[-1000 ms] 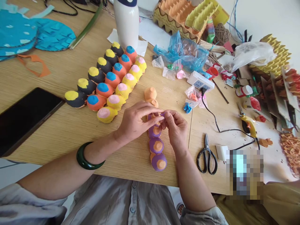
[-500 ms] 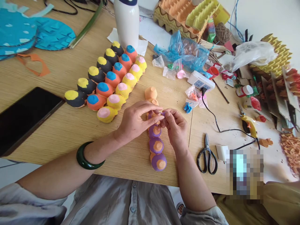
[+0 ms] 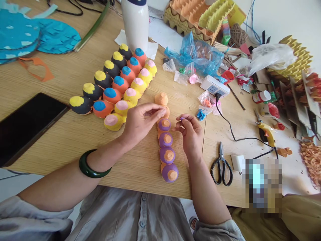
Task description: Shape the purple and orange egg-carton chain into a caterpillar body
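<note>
An orange egg-carton strip (image 3: 161, 99) runs toward the table's front edge, its nearer bumps covered in purple clay (image 3: 167, 155) around orange tips. The two far bumps are plain orange. My left hand (image 3: 147, 122) is pinched at the second far bump, and what its fingertips hold, if anything, is hidden. Right of the strip, my right hand (image 3: 188, 130) pinches a small bit of purple clay (image 3: 182, 118) between thumb and forefinger. Left of my hands lie rows of bumps in black with yellow (image 3: 91, 92), orange with blue (image 3: 111, 95) and yellow with pink (image 3: 114, 122).
Black-handled scissors (image 3: 221, 167) and a power strip (image 3: 215, 87) lie on the right, with a cable between them and the glue gun (image 3: 267, 134). A phone-like black slab (image 3: 32, 125) is at left, a white bottle (image 3: 136, 25) behind. Someone's clothed leg (image 3: 298, 217) shows lower right.
My hands have moved apart. The left has gone to the second far bump, and the right has shifted slightly right with purple clay, uncovering the purple bump between them.
</note>
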### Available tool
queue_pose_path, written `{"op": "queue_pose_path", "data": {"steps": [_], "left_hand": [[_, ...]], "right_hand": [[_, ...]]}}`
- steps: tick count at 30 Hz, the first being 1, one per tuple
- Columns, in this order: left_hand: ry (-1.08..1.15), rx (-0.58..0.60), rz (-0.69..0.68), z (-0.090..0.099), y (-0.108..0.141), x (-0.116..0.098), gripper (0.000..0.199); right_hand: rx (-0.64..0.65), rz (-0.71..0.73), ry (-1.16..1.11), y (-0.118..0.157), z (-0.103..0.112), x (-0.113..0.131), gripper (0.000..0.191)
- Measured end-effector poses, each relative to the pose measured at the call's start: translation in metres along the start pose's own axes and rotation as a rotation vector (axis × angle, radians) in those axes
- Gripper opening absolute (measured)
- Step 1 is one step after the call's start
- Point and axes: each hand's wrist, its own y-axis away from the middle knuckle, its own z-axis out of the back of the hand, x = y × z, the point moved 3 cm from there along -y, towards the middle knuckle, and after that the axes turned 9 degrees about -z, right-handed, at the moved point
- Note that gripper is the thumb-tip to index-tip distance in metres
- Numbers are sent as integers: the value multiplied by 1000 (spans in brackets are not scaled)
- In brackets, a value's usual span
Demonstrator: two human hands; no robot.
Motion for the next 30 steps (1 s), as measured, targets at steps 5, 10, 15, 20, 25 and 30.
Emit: {"op": "queue_pose_path", "data": {"steps": [5, 10, 15, 20, 25, 30], "left_hand": [[124, -34, 106, -3, -1, 13, 29], [62, -49, 124, -9, 7, 22, 39], [136, -29, 122, -12, 12, 26, 51], [284, -49, 35, -18, 17, 22, 50], [333, -43, -167, -20, 21, 9, 45], [130, 19, -457, -13, 23, -14, 31]], "right_hand": [[12, -106, 78, -7, 3, -6, 21], [-67, 93, 597, -5, 7, -7, 24], [38, -39, 543, -3, 4, -9, 35], [102, -235, 142, 1, -1, -3, 44], [166, -398, -82, 3, -3, -5, 31], [83, -453, -272, -2, 1, -9, 13]]}}
